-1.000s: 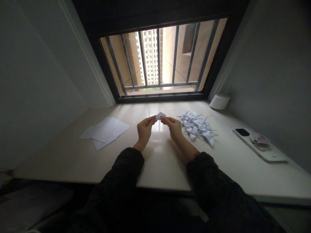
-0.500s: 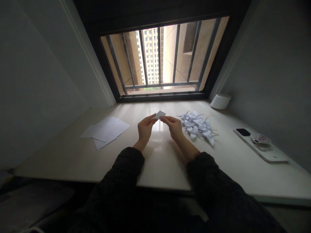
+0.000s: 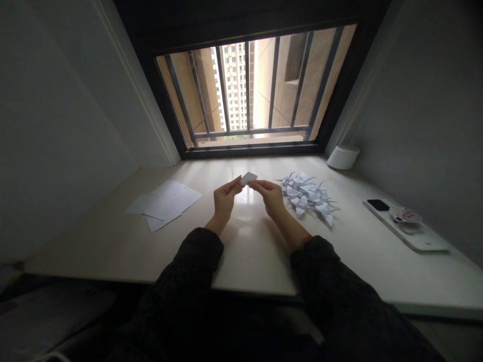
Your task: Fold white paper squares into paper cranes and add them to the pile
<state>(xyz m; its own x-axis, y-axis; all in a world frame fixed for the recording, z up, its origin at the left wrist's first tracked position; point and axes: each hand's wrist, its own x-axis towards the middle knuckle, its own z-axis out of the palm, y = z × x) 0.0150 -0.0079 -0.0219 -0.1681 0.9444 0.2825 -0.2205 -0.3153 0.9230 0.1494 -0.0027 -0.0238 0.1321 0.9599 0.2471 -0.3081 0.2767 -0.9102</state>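
Folded paper piece (image 3: pixel 249 177): small, white, with a pointed upper edge, near the centre of the frame. It sits between the two hands, at their fingertips and on the window side of them. Held clear of the countertop (image 3: pixel 249 259) or grazing it: cannot tell.

Left hand (image 3: pixel 225 197), left of centre: thumb and fingers pinch the piece at its left end. The paper projects from the fingertips toward the right of the frame; the palm is well below and left of it.

Right hand (image 3: pixel 272 197), right of centre: thumb and fingers pinch the piece along its lower right edge. The paper lies up and left of these fingertips. Other fingers curled, partly hidden.

Both forearms enter from the bottom of the frame in dark sleeves (image 3: pixel 198 253), cuffs at the wrists.

Surroundings: flat white sheets (image 3: pixel 171 199), overlapping, at centre left, well apart from the left hand. A heap of folded white paper shapes (image 3: pixel 306 195) at centre right, just beside the right hand. A phone (image 3: pixel 392 225) lies at far right, a round attachment (image 3: pixel 405 215) on its back. White container (image 3: pixel 343 157) upper right of the heap, near the wall. Barred window (image 3: pixel 260 151) across the upper middle.
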